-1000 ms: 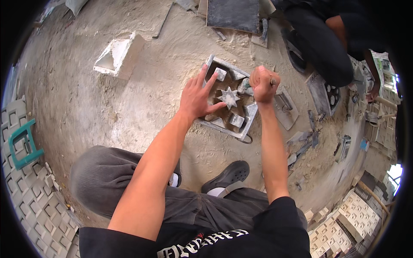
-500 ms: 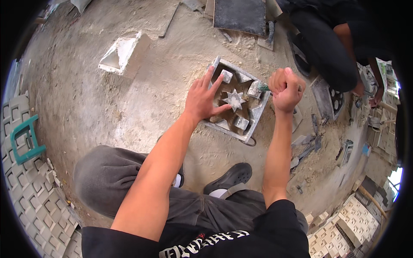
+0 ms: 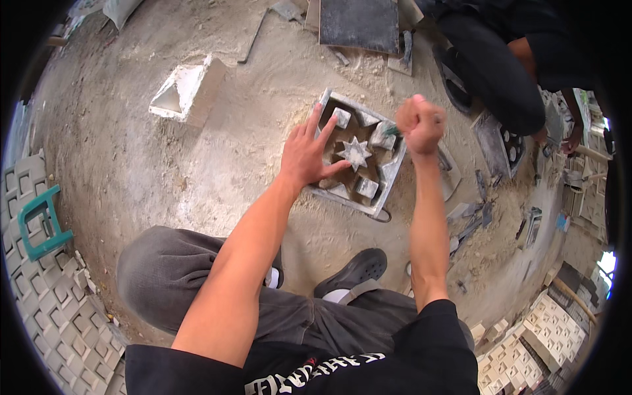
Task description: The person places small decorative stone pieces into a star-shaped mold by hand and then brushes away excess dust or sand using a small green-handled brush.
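Observation:
A square grey metal mould (image 3: pixel 395 172) lies on the dusty ground in front of me, with a star-shaped piece (image 3: pixel 356 153) at its middle and raised blocks around it. My left hand (image 3: pixel 306 153) rests on the mould's left side, fingers spread, thumb reaching toward the star. Above the right side my right hand (image 3: pixel 422 125) is closed in a fist around a small tool with a green end (image 3: pixel 392 130). That end meets the right-hand block (image 3: pixel 380 137); the rest of the tool is hidden in my fist, so its kind is unclear.
A white hollow block (image 3: pixel 191 89) stands at the far left. A dark flat board (image 3: pixel 359 25) lies at the back. Another person (image 3: pixel 497 72) crouches at the far right by a second mould (image 3: pixel 494 146). Pale patterned blocks (image 3: pixel 62 293) and a green stool (image 3: pixel 41 220) are at left.
My right hand has shifted left and slightly up, carrying the green end farther onto the right-hand block. My left hand stays spread on the mould. The whole view has shifted slightly.

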